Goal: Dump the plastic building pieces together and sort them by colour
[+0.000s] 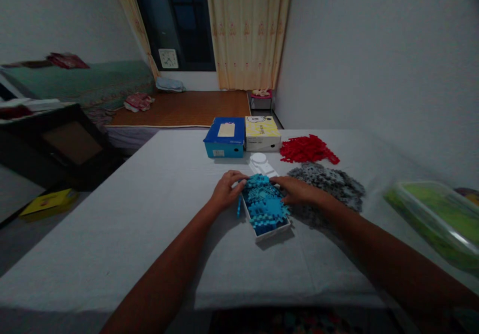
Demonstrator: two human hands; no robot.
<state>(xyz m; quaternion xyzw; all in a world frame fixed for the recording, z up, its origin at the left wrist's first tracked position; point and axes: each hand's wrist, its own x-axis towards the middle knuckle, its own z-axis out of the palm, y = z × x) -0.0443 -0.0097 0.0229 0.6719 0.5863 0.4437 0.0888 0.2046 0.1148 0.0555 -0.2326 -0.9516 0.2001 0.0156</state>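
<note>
Two hands (227,192) (299,190), seemingly touching box rim (273,234), blue pieces (267,205) inside, wide tablecloth (164,199) leftward

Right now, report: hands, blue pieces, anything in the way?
Left hand, right hand at opposite sides of the white box. Blue pieces heaped inside. Gray pile close beside right hand.

Dim and grainy — soft shadows on the tablecloth (149,209), edges stretched.
</note>
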